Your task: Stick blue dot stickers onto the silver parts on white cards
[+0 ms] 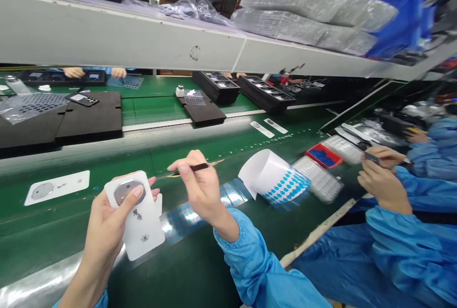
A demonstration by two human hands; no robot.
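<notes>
My left hand (107,224) holds a white remote-shaped panel (137,217) with a grey round pad near its top, my thumb resting on that pad. My right hand (200,186) pinches a thin pair of tweezers (198,167) with a black grip and yellowish tips, held level just right of the panel's top. Below my right hand a strip of blue round stickers (200,210) lies on the green conveyor belt (53,236). A curled sheet of blue dot stickers (276,177) stands to the right.
Another white panel (57,187) lies on the belt at left. Black foam trays (89,117) and black boxes (217,86) sit beyond. A person in blue sleeves (410,232) works at right beside a red tray (324,154). An overhead shelf (143,44) holds wrapped packs.
</notes>
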